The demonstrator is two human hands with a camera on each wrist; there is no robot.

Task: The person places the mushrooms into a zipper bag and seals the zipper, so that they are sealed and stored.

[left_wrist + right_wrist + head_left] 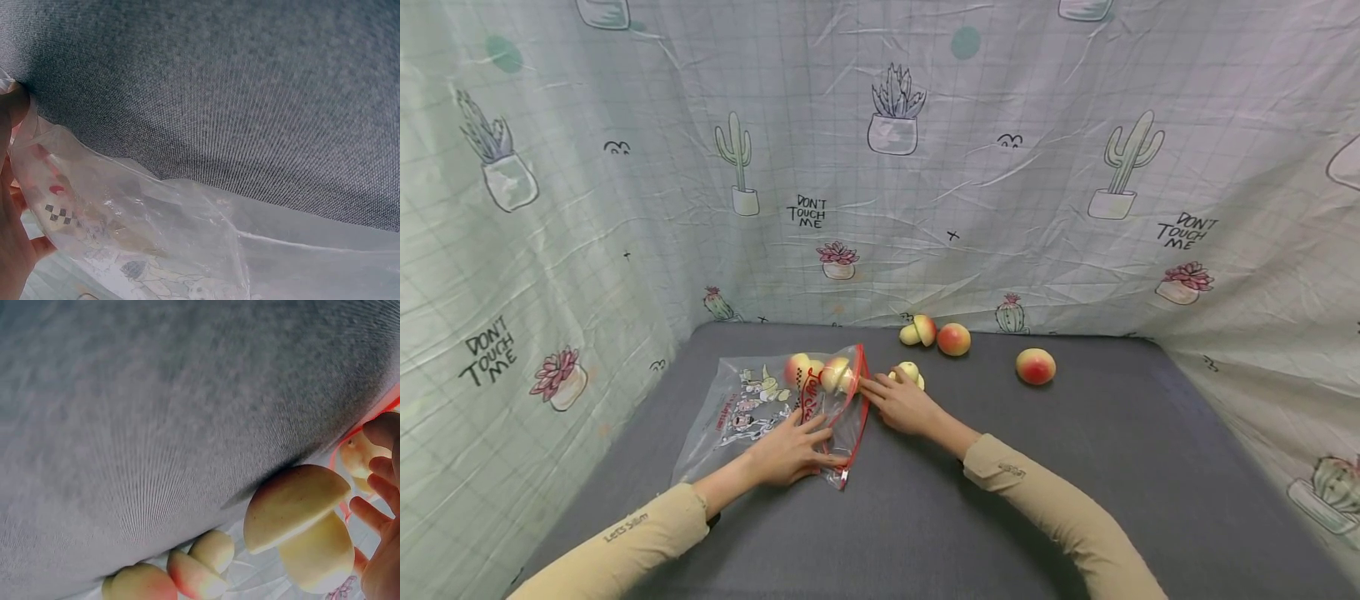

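A clear zip bag (700, 437) with a red zip edge and printed cartoon figures lies on the left of the table. Inside it, near its mouth, are a toy mushroom (833, 375) and another red-and-yellow toy piece (797, 367). My left hand (793, 450) holds the bag by the near part of its mouth; the left wrist view shows plastic between thumb and fingers (20, 200). At the red edge, my right hand (904, 402) reaches with fingers extended and holds no toy. Just behind it stands another toy mushroom (315, 553), partly hidden in the head view.
At the back of the grey table (1000, 483) a toy mushroom (919, 332) lies beside a rounded red-and-yellow piece (953, 339). Farther right is a similar rounded piece (1036, 367). A printed cloth (955, 250) hangs behind and at the sides.
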